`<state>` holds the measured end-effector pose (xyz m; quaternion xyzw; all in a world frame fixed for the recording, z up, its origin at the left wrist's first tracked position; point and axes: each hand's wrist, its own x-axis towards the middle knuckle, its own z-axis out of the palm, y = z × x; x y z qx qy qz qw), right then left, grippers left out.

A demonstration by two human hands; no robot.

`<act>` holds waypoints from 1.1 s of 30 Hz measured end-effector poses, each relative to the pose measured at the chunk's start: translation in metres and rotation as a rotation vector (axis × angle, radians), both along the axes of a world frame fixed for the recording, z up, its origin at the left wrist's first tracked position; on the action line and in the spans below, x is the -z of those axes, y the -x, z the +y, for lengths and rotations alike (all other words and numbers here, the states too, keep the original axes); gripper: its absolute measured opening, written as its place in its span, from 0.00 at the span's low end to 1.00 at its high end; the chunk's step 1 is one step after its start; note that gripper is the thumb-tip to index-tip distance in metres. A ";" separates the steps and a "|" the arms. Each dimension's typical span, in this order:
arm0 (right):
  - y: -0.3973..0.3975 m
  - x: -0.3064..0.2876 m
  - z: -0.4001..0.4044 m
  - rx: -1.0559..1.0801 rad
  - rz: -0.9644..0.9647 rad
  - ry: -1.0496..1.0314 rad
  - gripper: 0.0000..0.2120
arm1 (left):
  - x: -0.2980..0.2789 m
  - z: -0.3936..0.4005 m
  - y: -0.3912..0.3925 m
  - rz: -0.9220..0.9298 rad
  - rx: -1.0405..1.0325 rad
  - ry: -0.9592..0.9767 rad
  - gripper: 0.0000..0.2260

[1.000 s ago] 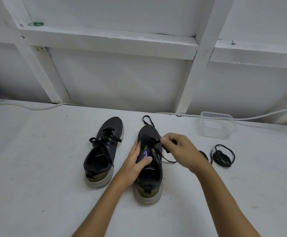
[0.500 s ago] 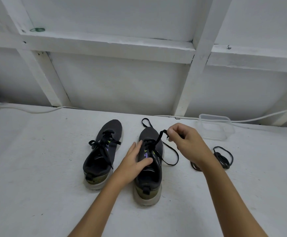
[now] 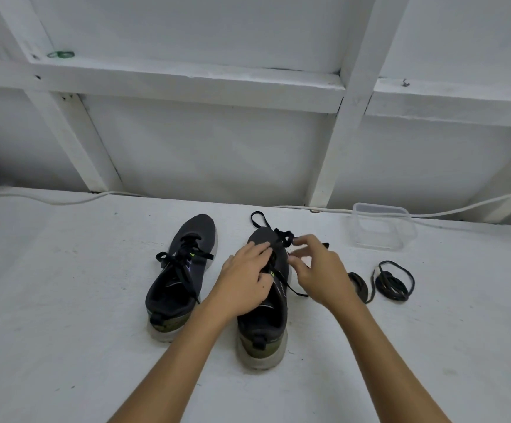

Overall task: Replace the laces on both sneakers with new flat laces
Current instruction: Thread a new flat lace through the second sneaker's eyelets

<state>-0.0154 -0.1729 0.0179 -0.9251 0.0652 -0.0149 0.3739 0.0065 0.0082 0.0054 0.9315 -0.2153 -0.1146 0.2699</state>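
Note:
Two dark sneakers stand on the white surface with their toes pointing away from me. The left sneaker (image 3: 184, 270) carries a black flat lace tied across its eyelets. My left hand (image 3: 245, 279) rests on the lacing of the right sneaker (image 3: 263, 325), fingers laid over the tongue. A black flat lace (image 3: 281, 236) lies loose over that shoe's toe, one loop trailing beyond it. My right hand (image 3: 321, 276) hovers just right of the shoe, its blurred fingers spread beside the lace; I see no pinch on it.
Two coils of dark old laces (image 3: 394, 282) lie to the right of my right hand. A clear plastic container (image 3: 382, 230) stands behind them by the wall. A white cable (image 3: 65, 199) runs along the foot of the white framed wall.
My right hand, which had pulled a lace end up and to the right, has come back down beside the shoe with fingers spread. My left hand slid forward over the lacing.

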 end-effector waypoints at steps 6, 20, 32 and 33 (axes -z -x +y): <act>0.014 0.030 0.004 -0.044 0.158 0.050 0.05 | -0.003 0.003 0.009 0.026 -0.367 -0.073 0.21; 0.015 -0.043 -0.005 -0.236 0.067 -0.366 0.04 | -0.021 -0.006 0.003 -0.274 0.021 0.011 0.12; 0.023 -0.047 -0.040 -0.154 0.089 0.003 0.12 | -0.020 0.026 -0.002 -0.042 -0.556 0.508 0.11; 0.023 -0.049 -0.037 -0.162 0.082 -0.009 0.12 | -0.022 0.026 -0.002 -0.124 -0.456 0.455 0.15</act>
